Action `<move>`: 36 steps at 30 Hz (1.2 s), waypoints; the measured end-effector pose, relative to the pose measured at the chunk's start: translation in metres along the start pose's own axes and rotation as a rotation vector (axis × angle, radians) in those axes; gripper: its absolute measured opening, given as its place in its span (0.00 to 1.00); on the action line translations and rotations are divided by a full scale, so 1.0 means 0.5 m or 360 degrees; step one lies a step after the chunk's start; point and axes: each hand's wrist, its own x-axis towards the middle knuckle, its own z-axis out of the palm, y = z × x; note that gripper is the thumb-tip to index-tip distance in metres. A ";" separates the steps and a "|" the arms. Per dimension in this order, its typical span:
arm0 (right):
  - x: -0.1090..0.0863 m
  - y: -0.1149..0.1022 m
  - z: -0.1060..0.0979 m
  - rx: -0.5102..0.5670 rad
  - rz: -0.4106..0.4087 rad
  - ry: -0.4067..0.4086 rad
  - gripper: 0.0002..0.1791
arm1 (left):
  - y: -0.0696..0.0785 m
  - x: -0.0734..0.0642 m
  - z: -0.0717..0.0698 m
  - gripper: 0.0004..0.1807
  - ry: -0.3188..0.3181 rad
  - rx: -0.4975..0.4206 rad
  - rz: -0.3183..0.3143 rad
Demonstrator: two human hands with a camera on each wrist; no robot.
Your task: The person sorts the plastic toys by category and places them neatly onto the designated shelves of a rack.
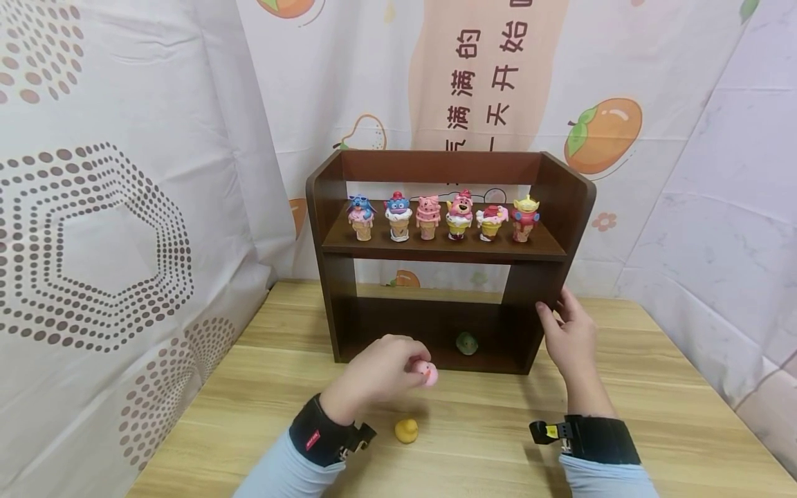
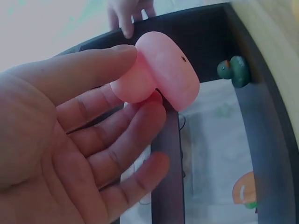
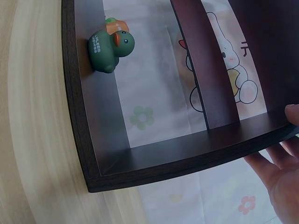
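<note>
Between thumb and fingers my left hand (image 1: pixel 387 369) pinches a pink rubber duck (image 1: pixel 427 373), held in front of the lower shelf; the left wrist view shows the duck (image 2: pixel 163 70) up close. My right hand (image 1: pixel 569 332) grips the right side panel of the dark brown wooden shelf unit (image 1: pixel 436 256), and the right wrist view shows its thumb and fingers (image 3: pixel 280 175) around the panel's edge. On the lower shelf sits a green rubber duck (image 1: pixel 466 343), right of the middle. A yellow rubber duck (image 1: pixel 407 431) lies on the table below my left hand.
Several ice-cream-cone figurines (image 1: pixel 427 218) stand in a row on the upper shelf. The unit stands on a light wood-grain table (image 1: pixel 286 346). Printed curtains (image 1: pixel 156 138) hang behind and at both sides.
</note>
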 end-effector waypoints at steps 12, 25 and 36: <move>0.001 0.000 0.002 0.0004 0.0020 0.0004 0.26 | -0.023 -0.011 -0.045 0.06 0.0143 -0.0097 0.0057; 0.000 0.001 0.002 0.0027 0.0017 0.0000 0.26 | -0.041 -0.020 -0.070 0.10 0.0236 -0.0142 0.0030; 0.000 0.002 0.003 -0.0005 0.0021 0.0013 0.26 | -0.059 -0.014 -0.069 0.10 0.0235 -0.0189 0.0016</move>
